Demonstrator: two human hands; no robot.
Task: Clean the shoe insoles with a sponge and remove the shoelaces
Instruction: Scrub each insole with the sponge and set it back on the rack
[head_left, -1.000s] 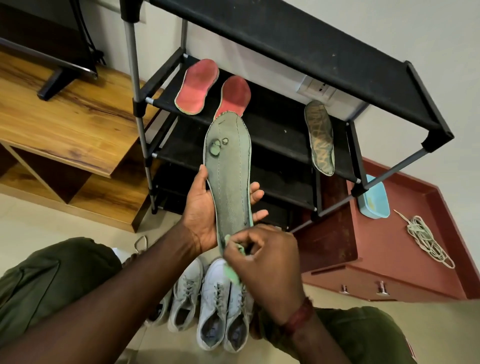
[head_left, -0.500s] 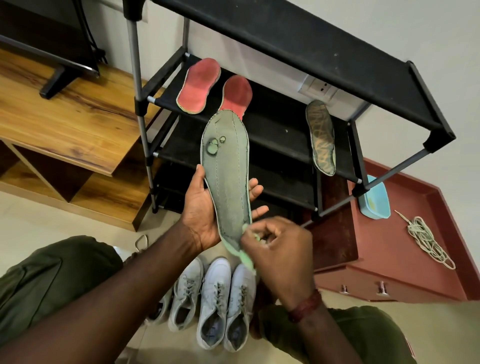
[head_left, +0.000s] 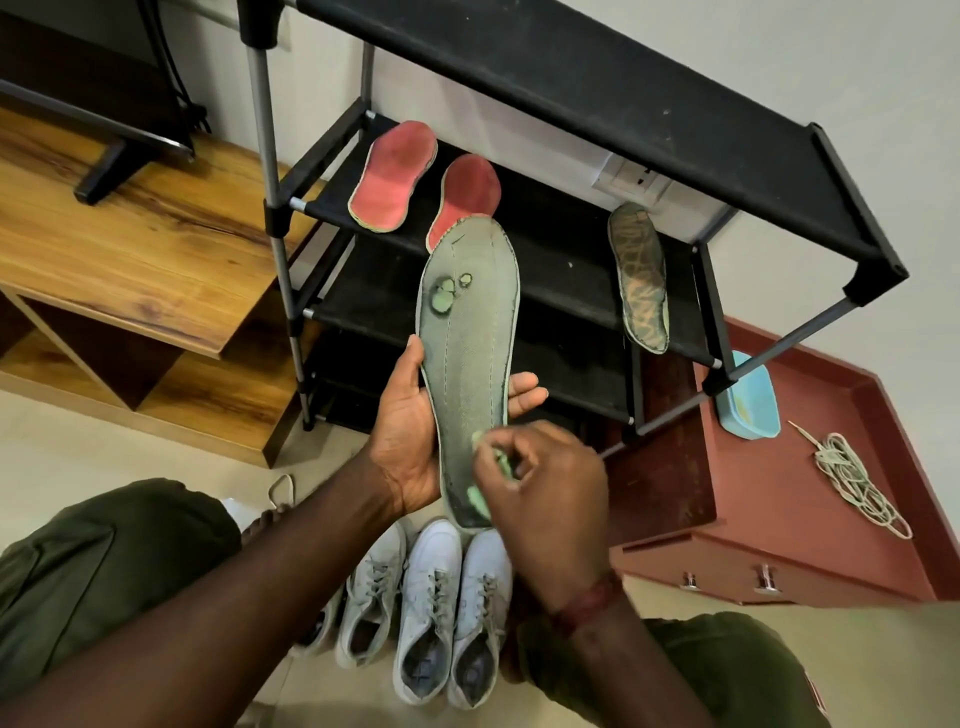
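Observation:
My left hand (head_left: 402, 431) holds a long grey-green insole (head_left: 470, 338) upright from behind, thumb on its left edge and fingertips showing at its right edge. My right hand (head_left: 545, 483) pinches a small green sponge (head_left: 501, 460) against the lower part of the insole. Two red insoles (head_left: 395, 176) lie on the middle shelf of the black shoe rack (head_left: 571, 270), and a brown patterned insole (head_left: 639, 275) lies further right. Several white and grey laced sneakers (head_left: 431, 608) stand on the floor below my hands. A bundle of removed shoelaces (head_left: 852, 483) lies on the red cabinet.
A blue dish (head_left: 748, 400) sits on the red cabinet (head_left: 779, 519) at the right, next to the rack's leg. A wooden TV stand (head_left: 130, 244) fills the left side. My knees in green trousers frame the shoes below.
My right hand with the sponge slid right off the insole's lower edge, then came back onto its lower part. The left hand keeps holding the insole.

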